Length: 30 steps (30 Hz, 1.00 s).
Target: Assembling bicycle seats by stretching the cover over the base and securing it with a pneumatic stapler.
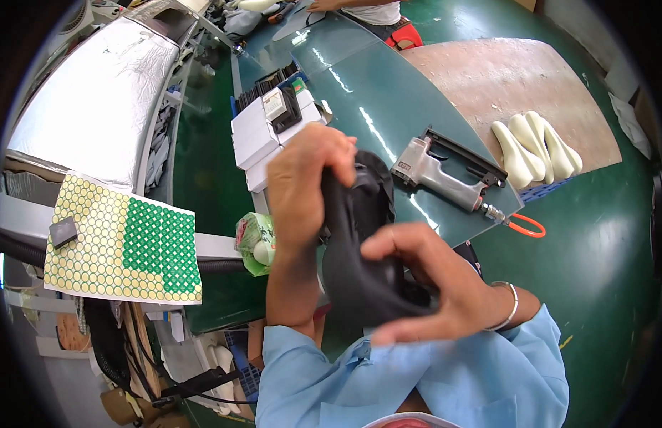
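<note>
I hold a black bicycle saddle (pixel 342 250) up in front of me, its hollow, folded-edge side partly turned toward the right. My left hand (pixel 309 171) is closed over its far end, fingers hooked on the rim. Around the wide near end, my right hand (pixel 441 285) grips with the thumb on the inner edge and the fingers below, somewhat smeared by motion. A metal pneumatic staple gun (pixel 434 171) lies on the glass-topped table (pixel 338 71) just right of the saddle, joined to an orange hose (pixel 527 227).
White boxes (pixel 256 135) and a dark holder stand left of the saddle, near a green plastic bag (pixel 256 242). A sticker sheet (pixel 124 242) lies further left. Several cream saddle shapes (pixel 538 150) rest by a brown board (pixel 516 78). Another person (pixel 374 11) is at the far end.
</note>
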{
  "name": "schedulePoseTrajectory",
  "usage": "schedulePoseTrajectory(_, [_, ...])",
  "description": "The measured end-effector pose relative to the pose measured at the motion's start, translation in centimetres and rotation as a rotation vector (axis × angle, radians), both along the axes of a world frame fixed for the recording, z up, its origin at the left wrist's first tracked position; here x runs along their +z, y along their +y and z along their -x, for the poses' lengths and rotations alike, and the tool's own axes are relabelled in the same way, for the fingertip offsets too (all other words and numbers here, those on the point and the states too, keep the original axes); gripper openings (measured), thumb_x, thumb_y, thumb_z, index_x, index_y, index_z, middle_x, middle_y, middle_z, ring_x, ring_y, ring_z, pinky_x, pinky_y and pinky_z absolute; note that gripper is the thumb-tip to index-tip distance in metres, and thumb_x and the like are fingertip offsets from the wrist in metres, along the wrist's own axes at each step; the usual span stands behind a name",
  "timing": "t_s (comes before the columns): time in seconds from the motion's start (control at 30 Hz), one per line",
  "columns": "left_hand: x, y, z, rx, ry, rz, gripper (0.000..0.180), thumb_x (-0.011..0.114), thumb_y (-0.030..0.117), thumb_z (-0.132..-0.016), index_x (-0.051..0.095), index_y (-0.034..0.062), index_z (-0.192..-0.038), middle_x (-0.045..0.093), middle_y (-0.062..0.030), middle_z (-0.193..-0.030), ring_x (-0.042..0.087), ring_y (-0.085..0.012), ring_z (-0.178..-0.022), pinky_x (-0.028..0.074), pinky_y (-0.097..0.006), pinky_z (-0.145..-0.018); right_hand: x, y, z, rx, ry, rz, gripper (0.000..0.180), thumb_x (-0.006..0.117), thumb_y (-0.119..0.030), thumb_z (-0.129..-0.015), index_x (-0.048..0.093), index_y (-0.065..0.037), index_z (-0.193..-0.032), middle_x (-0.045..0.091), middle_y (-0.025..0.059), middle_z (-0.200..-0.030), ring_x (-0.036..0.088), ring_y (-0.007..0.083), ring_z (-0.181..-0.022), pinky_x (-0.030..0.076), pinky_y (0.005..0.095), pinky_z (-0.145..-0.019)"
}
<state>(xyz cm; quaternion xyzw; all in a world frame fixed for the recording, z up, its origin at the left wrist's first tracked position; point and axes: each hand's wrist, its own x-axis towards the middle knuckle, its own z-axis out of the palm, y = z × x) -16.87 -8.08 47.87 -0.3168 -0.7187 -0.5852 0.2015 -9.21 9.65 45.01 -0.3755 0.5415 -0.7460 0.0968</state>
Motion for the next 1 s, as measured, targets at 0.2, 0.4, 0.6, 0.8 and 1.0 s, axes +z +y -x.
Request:
schedulePoseTrajectory(0.2, [-5.5, 0.2, -2.5, 0.179, 0.212, -0.164, 0.057, 0.024, 0.054, -0.095, 0.056, 0.0061, -0.094, 0.057, -0.0159, -0.105, 0.049, -0.0332, -0.112, 0.028, -0.045, -0.103, -0.1, 0.2, 1.1, 0.161, -0.432, 0.118, 0.075, 0.081, -0.014, -0.069, 0.034, -0.004, -0.127, 0.043, 0.0066, -0.110, 0.044, 0.0129, -0.108, 0.035, 0.0243, -0.092])
schedulePoseTrajectory(0.4, [-3.9, 0.7, -4.1, -0.053, -0.098, -0.142, 0.035, 0.051, 0.034, -0.081, 0.059, 0.0011, -0.087, 0.054, -0.0139, -0.091, 0.055, -0.0267, -0.092, 0.042, -0.044, -0.088, -0.9, -1.7, 1.4, 0.157, -0.803, 0.369, 0.048, 0.063, -0.012, -0.085, 0.037, -0.003, -0.125, 0.046, 0.0045, -0.109, 0.046, 0.0103, -0.104, 0.037, 0.0241, -0.093])
schedulePoseTrajectory(0.6, [-10.7, -0.5, -1.8, -0.166, -0.606, -0.445, 0.030, 0.048, 0.024, -0.078, 0.053, -0.0021, -0.092, 0.050, -0.0139, -0.097, 0.049, -0.0229, -0.096, 0.036, -0.033, -0.091, -7.1, -3.6, 2.3, -0.171, -0.820, 0.270, 0.029, 0.056, -0.013, -0.090, 0.046, -0.002, -0.114, 0.052, 0.0033, -0.103, 0.052, 0.0105, -0.096, 0.043, 0.0247, -0.085])
schedulePoseTrajectory(0.8, [-12.3, -0.8, -2.7, -0.210, -0.633, -0.523, 0.032, 0.052, 0.023, -0.076, 0.046, 0.0011, -0.098, 0.048, -0.0138, -0.098, 0.047, -0.0216, -0.097, 0.035, -0.036, -0.093, -8.4, -1.6, 4.2, -0.400, 0.009, -0.260, 0.034, 0.070, -0.005, -0.072, 0.054, -0.002, -0.101, 0.058, 0.0098, -0.092, 0.060, 0.0213, -0.082, 0.050, 0.0321, -0.071])
schedulePoseTrajectory(1.0, [-12.0, -0.5, -2.7, -0.230, -0.636, -0.396, 0.031, 0.054, 0.023, -0.077, 0.045, 0.0022, -0.098, 0.047, -0.0129, -0.100, 0.045, -0.0200, -0.096, 0.035, -0.034, -0.092, -7.6, -0.7, 5.3, -0.472, 0.605, -0.510, 0.034, 0.067, -0.001, -0.062, 0.057, 0.001, -0.094, 0.060, 0.0139, -0.088, 0.059, 0.0278, -0.073, 0.049, 0.0351, -0.063])
